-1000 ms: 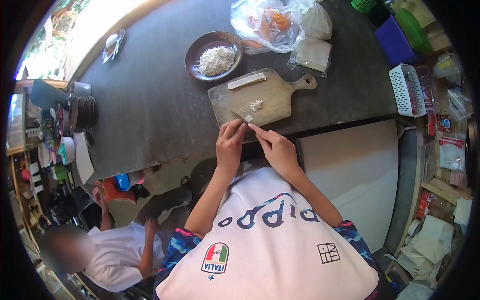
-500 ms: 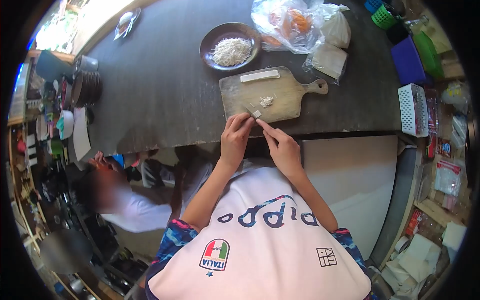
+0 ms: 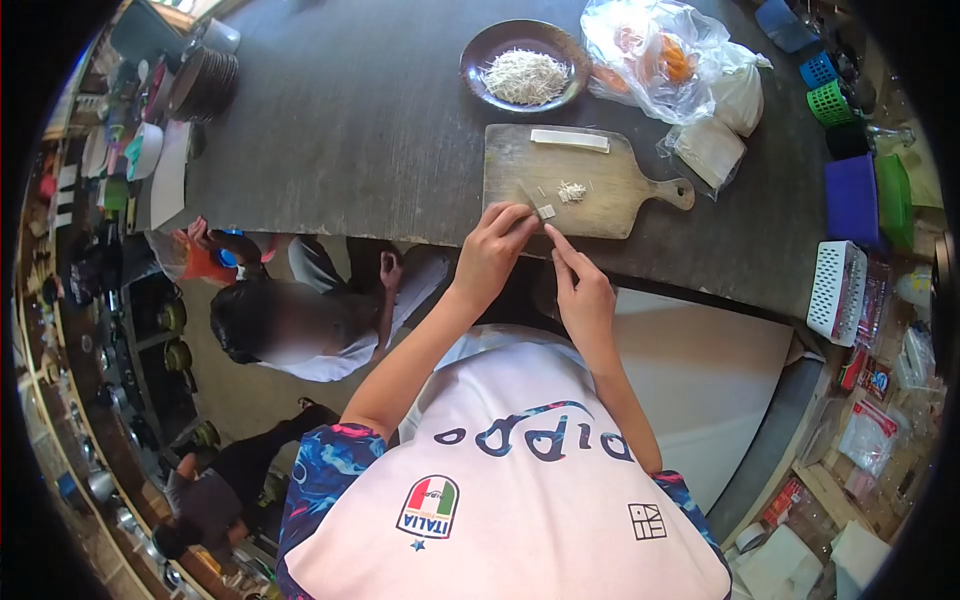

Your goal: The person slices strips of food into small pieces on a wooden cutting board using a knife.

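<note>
Cutting board [image 3: 510, 160] and bowl [image 3: 473, 80] sliding rightward in view since earlier frame, hands too. Small white piece [image 3: 546, 212] lying on board between fingertips, just right of slanting knife [image 3: 526, 196], long axis unclear. Left hand [image 3: 490, 250] pinching knife, handle hidden; right hand [image 3: 585, 295] pointing index at piece, grip unclear.

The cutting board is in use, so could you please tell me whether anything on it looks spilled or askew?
Nothing stands out: the white strip lies near the far edge of the cutting board, and the pale shreds are heaped loosely together, with only a few lying apart.
</note>
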The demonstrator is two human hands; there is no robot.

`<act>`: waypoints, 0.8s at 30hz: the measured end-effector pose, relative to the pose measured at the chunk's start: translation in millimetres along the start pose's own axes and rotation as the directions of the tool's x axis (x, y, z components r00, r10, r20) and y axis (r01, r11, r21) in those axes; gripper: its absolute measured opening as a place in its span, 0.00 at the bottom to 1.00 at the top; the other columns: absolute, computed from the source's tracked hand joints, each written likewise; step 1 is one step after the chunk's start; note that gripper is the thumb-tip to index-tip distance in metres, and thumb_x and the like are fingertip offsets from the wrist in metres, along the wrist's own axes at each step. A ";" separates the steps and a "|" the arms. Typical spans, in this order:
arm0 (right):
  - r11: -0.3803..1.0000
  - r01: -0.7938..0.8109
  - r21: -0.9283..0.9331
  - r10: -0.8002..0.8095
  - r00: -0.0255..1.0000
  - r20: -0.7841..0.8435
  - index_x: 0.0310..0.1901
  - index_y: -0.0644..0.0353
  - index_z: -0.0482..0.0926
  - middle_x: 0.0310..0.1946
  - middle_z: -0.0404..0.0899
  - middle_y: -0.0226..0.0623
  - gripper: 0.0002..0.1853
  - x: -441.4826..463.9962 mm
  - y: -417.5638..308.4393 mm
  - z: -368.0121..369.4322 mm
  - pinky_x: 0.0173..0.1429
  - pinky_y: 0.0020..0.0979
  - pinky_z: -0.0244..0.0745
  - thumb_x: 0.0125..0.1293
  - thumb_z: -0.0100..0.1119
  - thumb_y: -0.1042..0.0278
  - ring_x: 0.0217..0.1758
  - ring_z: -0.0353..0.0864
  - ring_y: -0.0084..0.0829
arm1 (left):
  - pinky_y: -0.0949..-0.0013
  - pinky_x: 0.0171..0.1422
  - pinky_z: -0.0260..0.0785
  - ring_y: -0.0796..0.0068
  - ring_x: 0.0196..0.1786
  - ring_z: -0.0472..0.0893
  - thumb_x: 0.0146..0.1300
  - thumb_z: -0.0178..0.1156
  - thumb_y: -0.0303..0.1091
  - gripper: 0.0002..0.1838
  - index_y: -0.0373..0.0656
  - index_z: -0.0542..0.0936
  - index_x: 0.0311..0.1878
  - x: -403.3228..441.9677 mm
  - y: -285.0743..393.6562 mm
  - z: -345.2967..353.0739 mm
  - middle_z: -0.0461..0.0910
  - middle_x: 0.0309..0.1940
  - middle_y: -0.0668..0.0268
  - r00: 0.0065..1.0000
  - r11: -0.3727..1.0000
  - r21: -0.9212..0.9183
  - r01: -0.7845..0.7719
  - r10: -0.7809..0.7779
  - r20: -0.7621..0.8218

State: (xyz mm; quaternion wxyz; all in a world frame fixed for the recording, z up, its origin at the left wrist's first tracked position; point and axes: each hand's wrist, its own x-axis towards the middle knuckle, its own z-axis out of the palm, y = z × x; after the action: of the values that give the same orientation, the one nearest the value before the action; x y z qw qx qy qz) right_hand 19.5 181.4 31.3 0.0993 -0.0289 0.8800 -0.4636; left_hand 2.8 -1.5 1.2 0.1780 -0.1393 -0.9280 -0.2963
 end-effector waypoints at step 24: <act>1.000 0.021 -0.020 -0.023 0.998 -0.060 0.74 0.32 0.84 0.41 0.88 0.46 0.20 2.2 2.5 4.4 0.51 0.50 0.82 0.85 0.60 0.57 0.45 0.89 0.55 | 0.56 0.61 0.82 0.56 0.57 0.85 0.64 0.73 0.22 0.13 0.39 0.91 0.51 2.5 0.1 5.6 0.87 0.52 0.64 0.996 0.998 -0.053 0.023 -0.027 -0.080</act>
State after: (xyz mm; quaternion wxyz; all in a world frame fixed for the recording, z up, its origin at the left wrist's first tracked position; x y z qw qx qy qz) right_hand 18.4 178.9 26.5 0.0672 -0.0254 0.8866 -0.4569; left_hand -0.8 2.4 -1.9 0.2082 -0.1203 -0.9136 -0.3279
